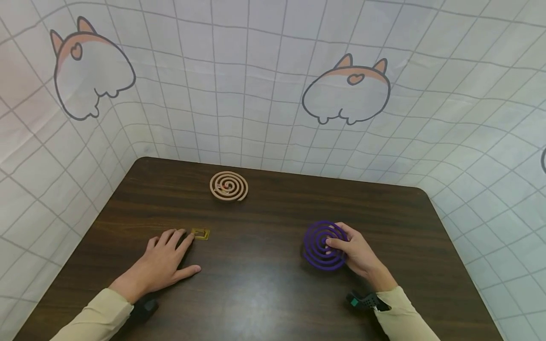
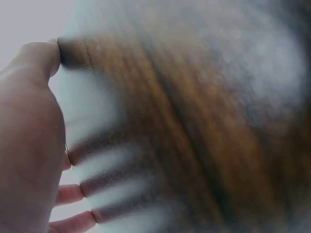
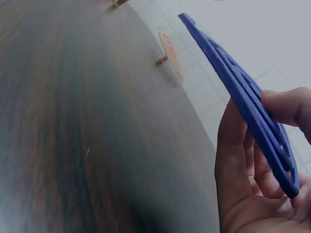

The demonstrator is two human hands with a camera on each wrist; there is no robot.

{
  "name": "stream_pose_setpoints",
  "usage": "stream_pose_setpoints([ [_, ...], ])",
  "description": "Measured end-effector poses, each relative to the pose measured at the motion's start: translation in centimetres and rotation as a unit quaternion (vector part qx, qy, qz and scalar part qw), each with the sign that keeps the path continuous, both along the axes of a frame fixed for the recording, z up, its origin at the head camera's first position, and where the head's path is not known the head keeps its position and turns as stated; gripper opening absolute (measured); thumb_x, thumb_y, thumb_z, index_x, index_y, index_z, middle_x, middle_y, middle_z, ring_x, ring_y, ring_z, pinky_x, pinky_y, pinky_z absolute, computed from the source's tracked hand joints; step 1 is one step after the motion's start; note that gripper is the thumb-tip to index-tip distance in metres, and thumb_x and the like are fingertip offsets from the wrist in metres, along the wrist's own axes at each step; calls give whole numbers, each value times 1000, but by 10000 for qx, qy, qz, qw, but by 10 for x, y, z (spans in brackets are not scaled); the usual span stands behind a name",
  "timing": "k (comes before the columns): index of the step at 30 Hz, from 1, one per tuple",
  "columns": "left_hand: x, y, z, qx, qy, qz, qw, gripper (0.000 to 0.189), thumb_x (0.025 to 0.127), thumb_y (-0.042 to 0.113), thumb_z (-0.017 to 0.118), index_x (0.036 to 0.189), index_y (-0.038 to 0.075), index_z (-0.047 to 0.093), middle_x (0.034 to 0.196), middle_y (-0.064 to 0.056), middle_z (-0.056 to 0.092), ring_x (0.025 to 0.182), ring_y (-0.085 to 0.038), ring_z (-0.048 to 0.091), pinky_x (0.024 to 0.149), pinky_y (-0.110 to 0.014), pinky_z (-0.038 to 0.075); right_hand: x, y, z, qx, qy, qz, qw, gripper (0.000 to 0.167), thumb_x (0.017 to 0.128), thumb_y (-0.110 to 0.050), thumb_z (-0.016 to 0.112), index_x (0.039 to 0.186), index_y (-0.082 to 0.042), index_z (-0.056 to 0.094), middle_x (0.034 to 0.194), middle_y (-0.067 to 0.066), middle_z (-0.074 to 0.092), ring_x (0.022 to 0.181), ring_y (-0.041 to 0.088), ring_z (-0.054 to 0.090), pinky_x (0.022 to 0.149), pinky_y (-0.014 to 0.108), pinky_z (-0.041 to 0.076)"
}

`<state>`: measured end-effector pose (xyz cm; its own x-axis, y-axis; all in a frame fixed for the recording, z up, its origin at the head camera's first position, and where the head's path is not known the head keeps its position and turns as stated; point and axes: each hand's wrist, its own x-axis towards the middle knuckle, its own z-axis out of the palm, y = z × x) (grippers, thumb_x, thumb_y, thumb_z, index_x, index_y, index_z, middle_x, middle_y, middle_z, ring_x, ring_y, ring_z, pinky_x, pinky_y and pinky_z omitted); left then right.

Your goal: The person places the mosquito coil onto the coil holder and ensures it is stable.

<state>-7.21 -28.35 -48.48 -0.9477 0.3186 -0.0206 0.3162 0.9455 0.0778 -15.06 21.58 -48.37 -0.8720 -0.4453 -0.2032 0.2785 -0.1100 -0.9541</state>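
Note:
My right hand (image 1: 362, 255) pinches a purple mosquito coil (image 1: 317, 242), the thumb on its centre and the fingers behind it. In the right wrist view this coil (image 3: 243, 97) is tilted and held up off the table. My left hand (image 1: 164, 263) lies palm down on the table with its fingers spread. Its index fingertip is at the edge of a small gold-coloured metal coil stand (image 1: 206, 234); I cannot tell whether they touch. A tan mosquito coil (image 1: 230, 185) sits farther back, raised a little above the table, with small reddish marks near its middle.
The dark wood-grain table (image 1: 264, 218) has rounded far corners. White grid-patterned cloth (image 1: 247, 94) with dog drawings hangs behind it and along both sides. A dark wrist device (image 1: 362, 301) sits at my right cuff, and another (image 1: 145, 308) is under the left wrist.

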Motion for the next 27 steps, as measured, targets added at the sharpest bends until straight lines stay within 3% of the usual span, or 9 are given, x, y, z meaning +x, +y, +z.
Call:
stream_pose_setpoints([
  [9, -2, 0, 0, -60, -6, -3, 10000, 86, 94, 74, 55, 151, 10, 52, 150, -22, 51, 136, -45, 49, 97, -70, 44, -6, -15, 2, -194, -4, -23, 9998, 26, 99, 0, 64, 120, -3, 48, 98, -4, 72, 76, 7, 73, 70, 22, 62],
  [27, 0, 0, 2, -105, -66, 6, 9999, 86, 94, 73, 56, 152, 10, 52, 151, -22, 50, 136, -46, 49, 97, -70, 45, -12, -47, 6, -405, -88, -63, 9991, 21, 99, 0, 65, 117, -6, 57, 95, -3, 74, 75, 9, 74, 70, 23, 62],
])
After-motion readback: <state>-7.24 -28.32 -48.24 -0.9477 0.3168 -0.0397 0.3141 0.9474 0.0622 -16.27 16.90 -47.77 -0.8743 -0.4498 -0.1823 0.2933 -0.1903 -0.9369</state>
